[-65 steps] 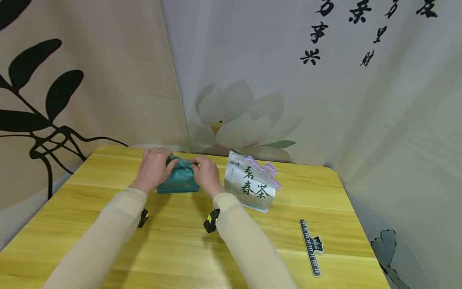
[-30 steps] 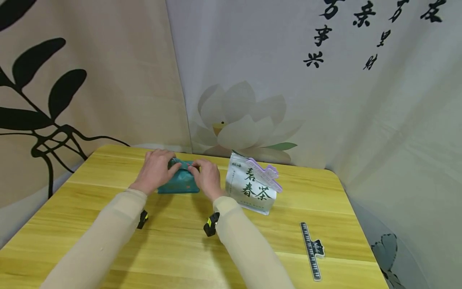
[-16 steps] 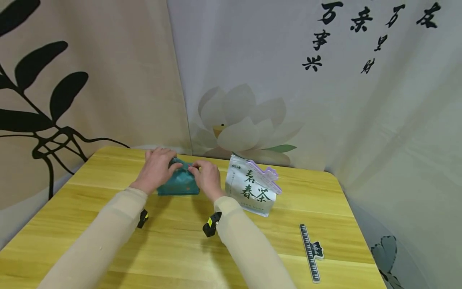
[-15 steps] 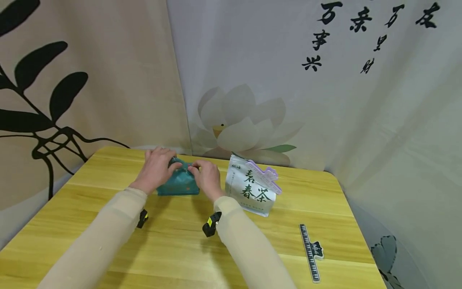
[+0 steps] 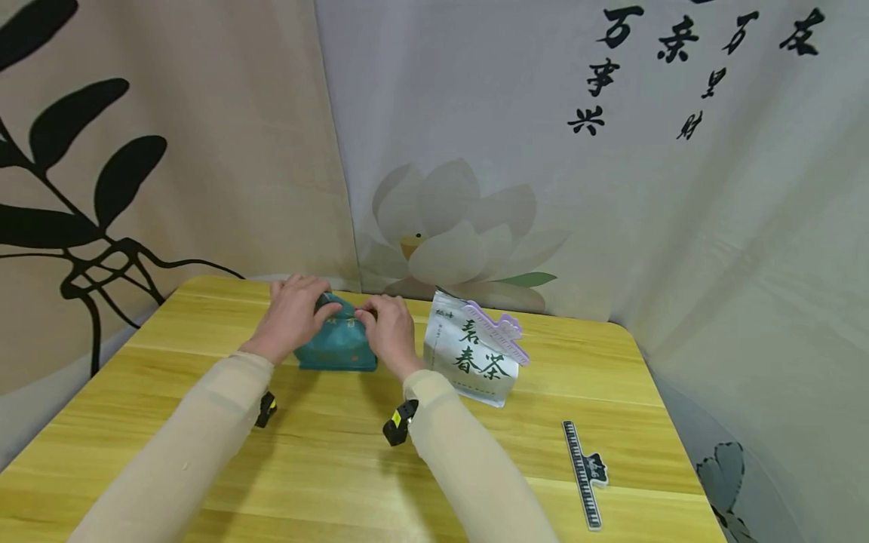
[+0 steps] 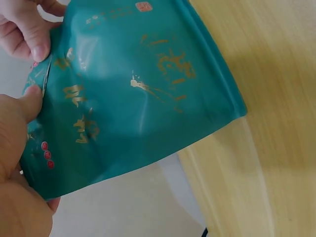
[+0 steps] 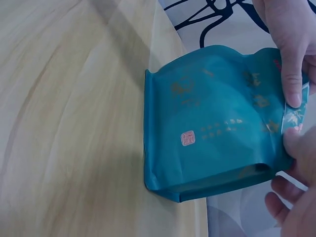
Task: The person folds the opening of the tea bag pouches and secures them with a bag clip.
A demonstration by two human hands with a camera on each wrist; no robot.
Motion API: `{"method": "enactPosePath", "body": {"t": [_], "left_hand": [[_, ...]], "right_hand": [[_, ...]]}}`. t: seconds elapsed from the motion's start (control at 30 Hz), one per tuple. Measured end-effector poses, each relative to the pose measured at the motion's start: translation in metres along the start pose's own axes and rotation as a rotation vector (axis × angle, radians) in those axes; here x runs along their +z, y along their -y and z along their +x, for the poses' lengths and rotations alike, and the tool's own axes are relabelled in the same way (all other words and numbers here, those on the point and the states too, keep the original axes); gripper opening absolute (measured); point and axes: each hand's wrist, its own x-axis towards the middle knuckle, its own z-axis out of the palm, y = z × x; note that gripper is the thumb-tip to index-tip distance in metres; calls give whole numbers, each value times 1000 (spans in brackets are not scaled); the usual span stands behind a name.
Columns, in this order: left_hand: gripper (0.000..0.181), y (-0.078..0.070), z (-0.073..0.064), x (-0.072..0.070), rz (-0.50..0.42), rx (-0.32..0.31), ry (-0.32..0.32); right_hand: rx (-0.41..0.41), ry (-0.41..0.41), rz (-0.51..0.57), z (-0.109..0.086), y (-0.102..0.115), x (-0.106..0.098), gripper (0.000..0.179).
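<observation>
One teal pouch (image 5: pixel 337 348) stands on its base near the far edge of the surface (image 5: pixel 326 460), left of the middle in the head view; gold lettering and small red marks show on its face in the wrist views, and a crease runs across its top. The left hand (image 5: pixel 292 318) pinches the top at one side, thumb on the near face; the right hand (image 5: pixel 390 332) pinches it at the other side, thumb likewise in front; the thumbs lie close together along the crease. Just beside the right hand, a white pouch (image 5: pixel 456 371) with green characters leans back; a purple clip (image 5: pixel 498 332) sits slantwise across its upper right corner. Nearer the person, well apart to the right, a black-and-white clip (image 5: pixel 582 477) lies on the surface. Cream sleeves (image 5: pixel 179 452) cover both forearms; behind everything hangs a pale curtain (image 5: pixel 475 98) printed with a lotus, dark leaves and black characters.
</observation>
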Motion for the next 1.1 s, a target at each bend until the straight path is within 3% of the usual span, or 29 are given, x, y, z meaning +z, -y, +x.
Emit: {"method": "enactPosePath", "body": {"t": [0.33,0.73,0.93,1.1], "left_hand": [[26,4,-2,-2,-8,-13,2],[29,5,0,-1,18,-15,16],[29,5,1,-1,-9,3,26],[27,8,0,0,-12,-4,26]], "right_hand": [[35,88,-21,0,1,-3,15],[34,79,-13,1,0,-3,15],[40,153,-1,-2,-1,-11,15],[26,215,1,-8,-1,-19,26]]}}
